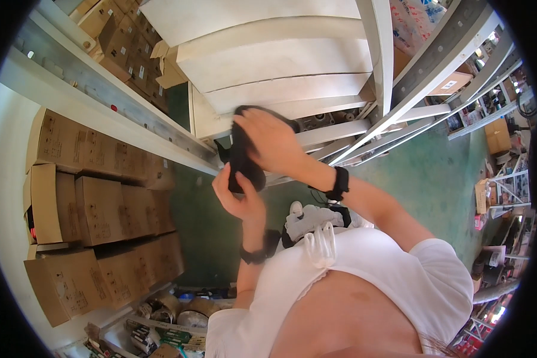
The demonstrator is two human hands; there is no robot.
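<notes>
A black, curved, soft-looking object (pixel 240 156) is up in front of me, before the white shelf boards; I cannot make out its kind. My left hand (pixel 243 201) grips its lower end, thumb on the near side and fingers behind. Across its upper part lies my right hand (pixel 273 142), fingers bent over the edge and slightly smeared by motion. The palm hides much of the object's right side. Each wrist wears a black band.
Stacked brown cartons (pixel 104 209) line the left side. A metal shelf post (pixel 131 128) slants between them and the white shelf boards (pixel 280 65). Metal parts (pixel 322 119) lie on a low shelf. Green floor (pixel 411 161) shows at right, with loaded racks beyond. Packed goods (pixel 167 334) sit at lower left.
</notes>
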